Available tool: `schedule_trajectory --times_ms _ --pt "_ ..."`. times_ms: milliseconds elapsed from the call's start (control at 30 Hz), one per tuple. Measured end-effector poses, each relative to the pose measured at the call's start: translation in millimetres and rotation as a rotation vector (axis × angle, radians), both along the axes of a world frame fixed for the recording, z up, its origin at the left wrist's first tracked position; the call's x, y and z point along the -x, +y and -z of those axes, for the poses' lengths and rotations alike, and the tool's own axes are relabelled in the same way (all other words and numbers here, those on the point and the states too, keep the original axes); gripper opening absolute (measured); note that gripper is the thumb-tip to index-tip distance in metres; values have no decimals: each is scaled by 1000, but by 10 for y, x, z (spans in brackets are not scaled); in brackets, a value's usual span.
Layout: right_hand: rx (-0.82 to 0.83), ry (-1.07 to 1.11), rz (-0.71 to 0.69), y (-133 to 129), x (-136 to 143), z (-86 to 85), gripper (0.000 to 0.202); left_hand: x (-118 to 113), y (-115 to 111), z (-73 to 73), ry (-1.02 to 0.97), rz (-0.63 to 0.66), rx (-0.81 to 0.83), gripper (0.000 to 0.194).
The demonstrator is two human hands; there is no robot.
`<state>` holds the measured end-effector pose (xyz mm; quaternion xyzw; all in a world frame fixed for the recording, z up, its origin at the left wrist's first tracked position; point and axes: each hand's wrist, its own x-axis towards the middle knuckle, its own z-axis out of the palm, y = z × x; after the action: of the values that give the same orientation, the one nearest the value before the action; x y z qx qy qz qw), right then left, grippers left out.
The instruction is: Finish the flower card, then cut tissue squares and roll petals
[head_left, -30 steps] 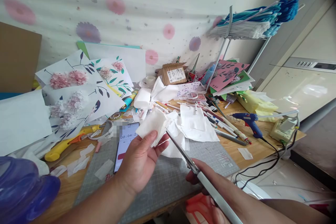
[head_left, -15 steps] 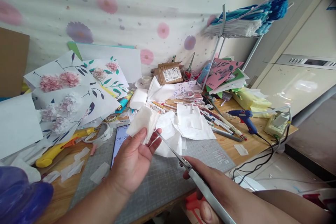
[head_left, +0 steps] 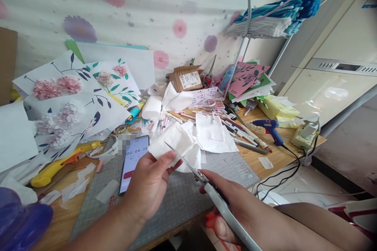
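Observation:
Between the thumb and fingers of my left hand (head_left: 151, 182) is a piece of white tissue paper (head_left: 161, 146), held up above the mat. My right hand (head_left: 232, 200) is wrapped around the grey handles of a pair of scissors (head_left: 216, 196). Their blade points up and left, its tip overlapping the tissue in this view; whether it touches the paper I cannot tell. More white tissue sheets (head_left: 213, 135) lie just behind, on the grey cutting mat (head_left: 173, 215). Left of my left hand, a phone (head_left: 134, 160) shows a running timer.
A blue glue gun (head_left: 272, 130) with a black cord lies at right, near a power strip (head_left: 304, 135). Several pens (head_left: 241, 133) spread behind the mat. Flower pictures (head_left: 63, 115) lean at left above a yellow-handled tool (head_left: 55, 170). A cardboard box (head_left: 185, 80) stands at the back.
My left hand has turned the tissue so it lies flatter and more of the phone shows. The scissors' tip now crosses over the paper. The whole view has shifted slightly.

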<state>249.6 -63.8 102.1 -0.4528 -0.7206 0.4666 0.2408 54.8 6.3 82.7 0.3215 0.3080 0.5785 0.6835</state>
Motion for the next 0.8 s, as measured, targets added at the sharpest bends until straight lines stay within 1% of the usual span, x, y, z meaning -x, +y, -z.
schedule_trajectory --times_ms 100,267,333,433,600,700,800 --pt "11 28 -11 9 13 -7 73 -4 -26 -1 19 18 -29 39" --pt "2 14 16 9 45 2 74 -22 -39 -12 54 41 -64 38" --pt "3 34 16 7 57 7 67 -28 -40 -23 65 37 -68 38" --pt "52 44 38 11 74 24 54 -28 -36 -38 73 41 -71 38" --pt "94 70 80 21 126 32 42 -9 -24 -55 40 46 -77 36" --pt "95 44 104 11 155 14 38 2 -24 -73 24 43 -63 38" --pt "115 -29 117 7 165 4 37 4 -30 -92 12 49 -53 42"
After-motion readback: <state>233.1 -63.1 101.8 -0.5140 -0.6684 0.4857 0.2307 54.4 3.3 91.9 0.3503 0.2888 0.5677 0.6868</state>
